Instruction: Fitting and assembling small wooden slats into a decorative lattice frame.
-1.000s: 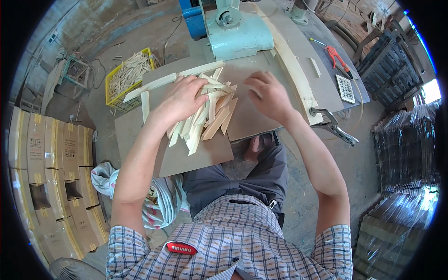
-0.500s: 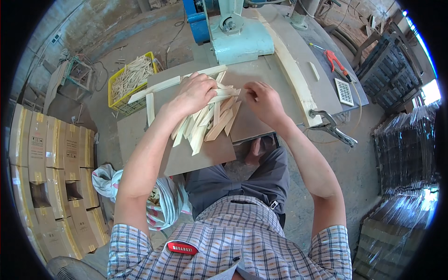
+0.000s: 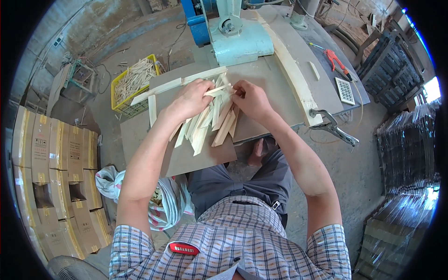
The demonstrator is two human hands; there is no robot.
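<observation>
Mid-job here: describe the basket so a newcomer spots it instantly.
Start at the pale green machine at the far side of the worktable. Look left, past the worktable's edge, to the basket. Its bright yellow sides and heap of pale wooden strips set it apart from the loose pile by the left hand and the green-framed stand farther left.

Wood strips (image 3: 200, 134) lie before the machine (image 3: 244, 45).
</observation>
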